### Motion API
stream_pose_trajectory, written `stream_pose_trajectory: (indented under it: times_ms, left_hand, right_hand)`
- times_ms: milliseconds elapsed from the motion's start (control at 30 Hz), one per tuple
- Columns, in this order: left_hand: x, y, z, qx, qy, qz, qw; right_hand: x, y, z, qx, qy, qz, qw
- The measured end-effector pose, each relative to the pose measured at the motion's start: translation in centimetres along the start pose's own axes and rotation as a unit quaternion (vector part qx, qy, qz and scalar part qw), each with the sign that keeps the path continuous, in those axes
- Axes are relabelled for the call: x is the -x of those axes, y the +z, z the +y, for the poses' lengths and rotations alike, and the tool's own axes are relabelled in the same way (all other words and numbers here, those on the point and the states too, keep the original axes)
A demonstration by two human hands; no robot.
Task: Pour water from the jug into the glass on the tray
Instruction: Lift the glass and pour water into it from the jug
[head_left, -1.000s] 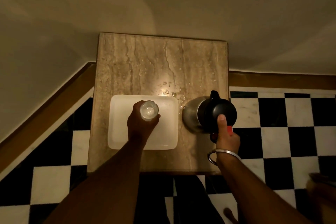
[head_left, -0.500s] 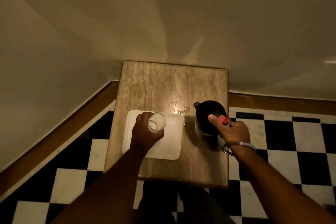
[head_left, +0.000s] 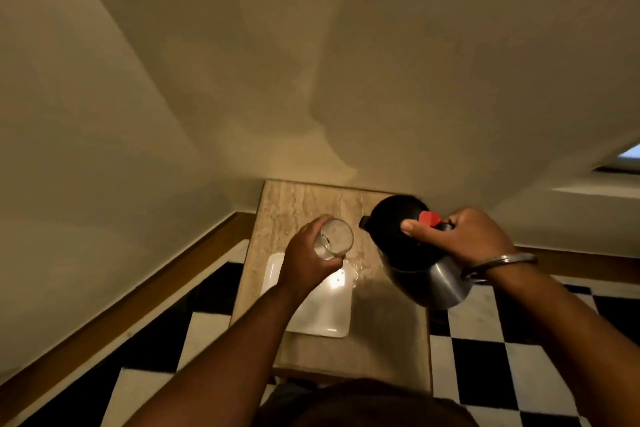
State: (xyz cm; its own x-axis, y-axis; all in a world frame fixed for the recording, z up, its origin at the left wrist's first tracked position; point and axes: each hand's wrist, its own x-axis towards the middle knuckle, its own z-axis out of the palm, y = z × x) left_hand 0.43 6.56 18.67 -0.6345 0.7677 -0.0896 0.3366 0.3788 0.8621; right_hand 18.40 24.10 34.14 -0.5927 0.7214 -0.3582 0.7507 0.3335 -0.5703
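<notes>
Gripping the steel jug (head_left: 429,282) by its handle, the right hand (head_left: 460,241) bears a likely heavy load. Left hand (head_left: 308,265) fingers (head_left: 313,229) wrap the fragile, slippery glass (head_left: 334,239) above the tray (head_left: 329,315).

The jug (head_left: 420,274) is silver steel with a black lid and red button (head_left: 428,218). Beside it, the tray (head_left: 329,319) is white, the desk (head_left: 311,204) veined beige. The floor (head_left: 502,350) is black-and-white checked.

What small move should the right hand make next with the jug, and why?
Probably tip the jug further left, bringing its spout over the glass. The right hand holds the jug raised, the spout pointing at the glass but beside its rim, and no water is visibly flowing. The left hand holds the glass.
</notes>
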Motion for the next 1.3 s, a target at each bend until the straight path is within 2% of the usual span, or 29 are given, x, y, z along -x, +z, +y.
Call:
stream_pose_trajectory:
  times_ms: [333,500,633,900,1300]
  left_hand:
    - [0.1,-4.2,3.1,0.007,0.085,0.006,0.996]
    - [0.3,-5.7,3.8,0.004,0.112,0.002,0.994]
    - [0.5,-6.4,4.9,0.008,0.130,0.009,0.991]
    - [0.7,-7.1,6.8,0.023,0.145,0.022,0.989]
    - [0.8,-6.9,8.1,0.030,0.161,0.041,0.986]
  right_hand:
    - [3.9,-3.4,-10.7,0.166,-0.077,-0.026,0.983]
    - [4.9,-4.2,-13.7,0.242,-0.109,-0.001,0.964]
    - [5.6,-4.4,-15.1,0.268,-0.126,0.029,0.955]
    - [5.9,-5.2,-17.2,0.351,-0.142,0.050,0.924]
    - [6.1,-6.1,-18.0,0.415,-0.180,0.068,0.889]
